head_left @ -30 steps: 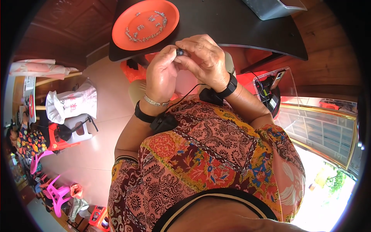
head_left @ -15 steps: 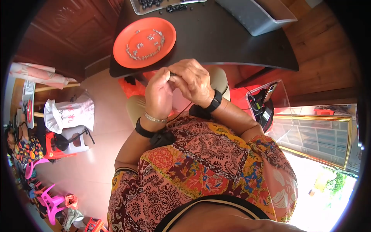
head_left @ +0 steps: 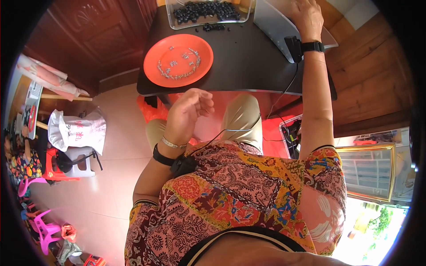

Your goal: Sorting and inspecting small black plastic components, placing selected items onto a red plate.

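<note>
My left hand (head_left: 190, 109) hovers over my lap, just in front of the table edge. Its fingers are loosely curled and a little apart, with nothing visible in them. My right hand (head_left: 309, 20) is stretched out over the grey plastic bin (head_left: 271, 29) at the far right of the table. Its fingers are spread, the tips close to the picture's upper edge, and I see nothing held. Nearest to my left hand is a round orange plate (head_left: 153, 73), with many tiny silvery pieces (head_left: 179, 76) laid in a curve and small clusters.
A clear tray (head_left: 171, 22) of small black pieces (head_left: 206, 11) stands at the back of the black table (head_left: 248, 73); several pieces (head_left: 215, 27) lie loose before it. A thin cable (head_left: 282, 95) hangs near my right arm. A white sack (head_left: 84, 131) is at left.
My hands were together, pinching a small dark piece. They have parted: the right reached far forward to the grey bin, while the left stayed over my lap and loosened. The view has shifted slightly.
</note>
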Available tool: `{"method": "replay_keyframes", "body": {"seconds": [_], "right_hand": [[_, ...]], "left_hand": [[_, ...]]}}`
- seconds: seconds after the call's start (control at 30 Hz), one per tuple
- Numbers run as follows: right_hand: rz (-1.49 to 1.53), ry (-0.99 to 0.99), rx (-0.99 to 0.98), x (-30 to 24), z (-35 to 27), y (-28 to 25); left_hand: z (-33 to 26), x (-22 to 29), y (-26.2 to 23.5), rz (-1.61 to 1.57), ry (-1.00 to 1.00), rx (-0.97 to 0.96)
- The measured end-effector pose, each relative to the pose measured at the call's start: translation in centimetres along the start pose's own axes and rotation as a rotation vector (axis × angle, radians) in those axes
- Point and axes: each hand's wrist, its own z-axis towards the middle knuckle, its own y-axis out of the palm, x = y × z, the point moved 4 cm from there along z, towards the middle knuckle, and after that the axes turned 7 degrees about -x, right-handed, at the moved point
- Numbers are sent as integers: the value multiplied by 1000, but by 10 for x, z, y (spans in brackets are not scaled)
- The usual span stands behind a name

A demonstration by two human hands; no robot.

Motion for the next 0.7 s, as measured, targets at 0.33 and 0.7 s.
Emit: {"method": "replay_keyframes", "body": {"seconds": [0.33, 0.7], "right_hand": [[449, -42, -643, -79, -24, 150], [467, -133, -669, -86, -28, 178]], "left_hand": [[-11, -30, 152, 569, -65, -1167], [-30, -6, 99, 593, -226, -1224]]}}
